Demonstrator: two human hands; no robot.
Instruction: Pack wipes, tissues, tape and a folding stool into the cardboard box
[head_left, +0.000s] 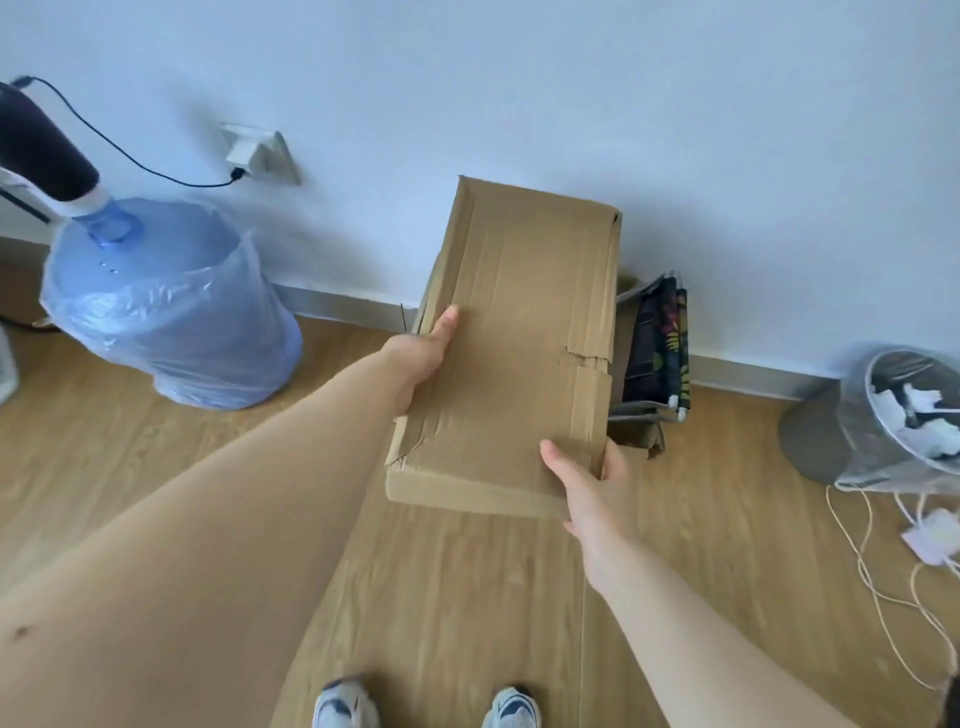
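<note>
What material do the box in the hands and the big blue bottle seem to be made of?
Box: brown corrugated cardboard, matte; creases and torn edges show. Bottle: apparently translucent blue plastic, glossy, wrapped in thin clear film that wrinkles and shines.

We see soft, even daylight with a cool blue cast on the wall (571, 78). Faint, diffuse shadows fall on it behind the cardboard box (519, 338). Wide-angle distortion bends the skirting board (343, 304) beside the box, and the view is slightly soft throughout.
</note>
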